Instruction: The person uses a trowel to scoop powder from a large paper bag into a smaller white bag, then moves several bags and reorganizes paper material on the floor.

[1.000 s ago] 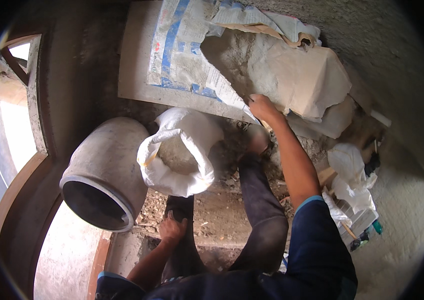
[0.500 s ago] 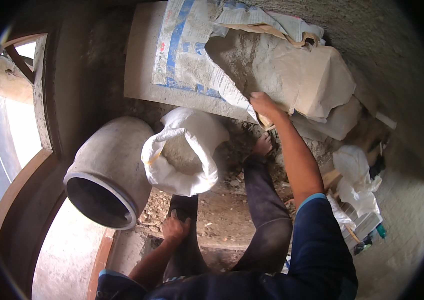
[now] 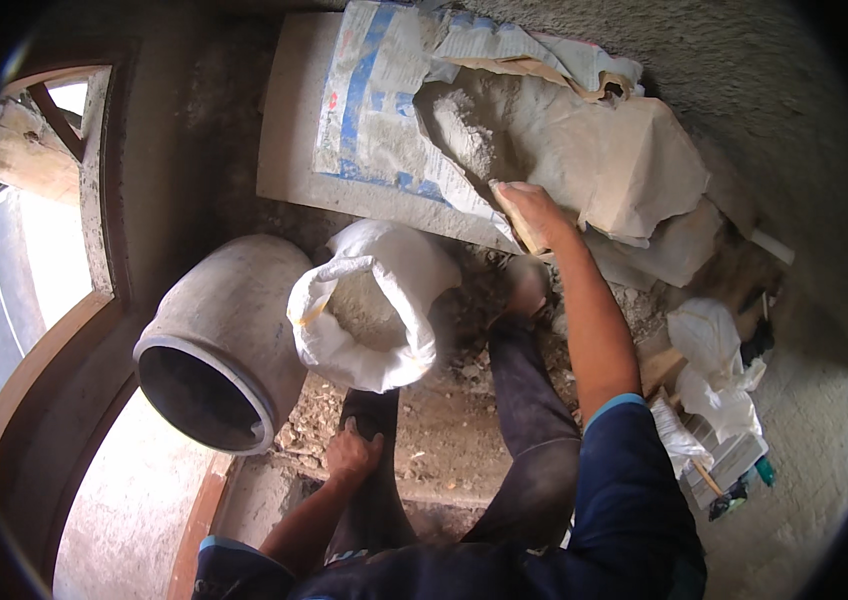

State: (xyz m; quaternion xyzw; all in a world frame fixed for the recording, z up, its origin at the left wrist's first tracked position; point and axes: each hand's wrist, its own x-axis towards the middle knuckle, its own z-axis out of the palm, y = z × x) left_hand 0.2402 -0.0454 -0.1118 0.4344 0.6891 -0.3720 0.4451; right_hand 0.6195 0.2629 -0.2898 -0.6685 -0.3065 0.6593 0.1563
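Observation:
My right hand [image 3: 541,215] grips a flat, pale wooden piece [image 3: 516,217] at the near edge of a torn paper sack [image 3: 634,165]. Whether that piece belongs to a larger tool cannot be made out. Inside the sack's opening lies grey powder, with a lighter heap [image 3: 464,130] on its left side. Below and left of that hand stands a white woven bag [image 3: 409,265], its rim rolled down, part-filled with grey powder [image 3: 366,310]. My left hand [image 3: 354,455] rests on my left leg, thumb and fingers apart, holding nothing.
A grey drum [image 3: 229,290] lies tilted beside the woven bag, its dark mouth facing me. Far left is a wooden-framed opening [image 3: 99,220]. Crumpled white plastic [image 3: 714,350] and debris lie at the right by the rough wall [image 3: 824,330]. My bare foot rests below the sack.
My right hand has turned at the sack's edge, so more of the wooden piece shows. A lighter powder heap now appears inside the sack. My left hand stays on the leg.

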